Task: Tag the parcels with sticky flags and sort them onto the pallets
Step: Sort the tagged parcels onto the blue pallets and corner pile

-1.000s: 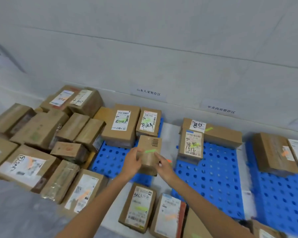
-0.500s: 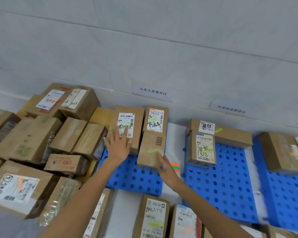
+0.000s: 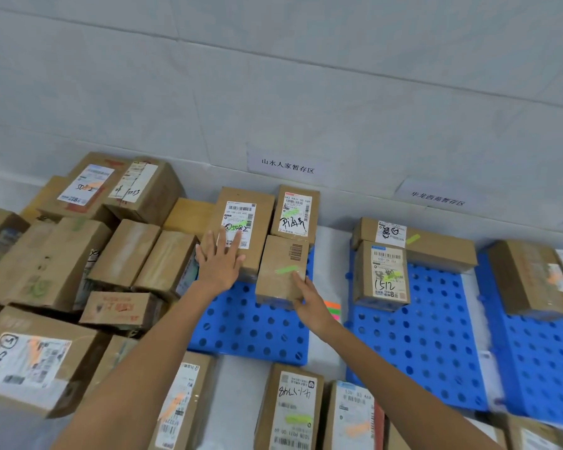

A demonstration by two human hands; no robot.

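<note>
A small brown parcel (image 3: pixel 281 271) with a green sticky flag on top sits on the left blue pallet (image 3: pixel 251 329), in front of a parcel with a white label (image 3: pixel 294 212). My right hand (image 3: pixel 309 302) touches its near right corner, fingers fairly straight, index finger by the flag. My left hand (image 3: pixel 220 261) lies flat with spread fingers on the bigger labelled parcel (image 3: pixel 244 222) just to the left. A pad of orange, green and pink sticky flags (image 3: pixel 333 311) lies on the floor between the left and middle pallets, partly hidden by my right hand.
A heap of brown parcels (image 3: pixel 78 254) fills the left side. The middle pallet (image 3: pixel 429 336) holds two flagged parcels at its back, and the right pallet (image 3: pixel 540 352) holds more. Several parcels (image 3: pixel 293 407) lie on the floor near me. A wall with paper signs runs behind.
A second ago both hands held the small flagged parcel above the left pallet. It now rests on the pallet; my left hand has let go and moved onto the bigger parcel.
</note>
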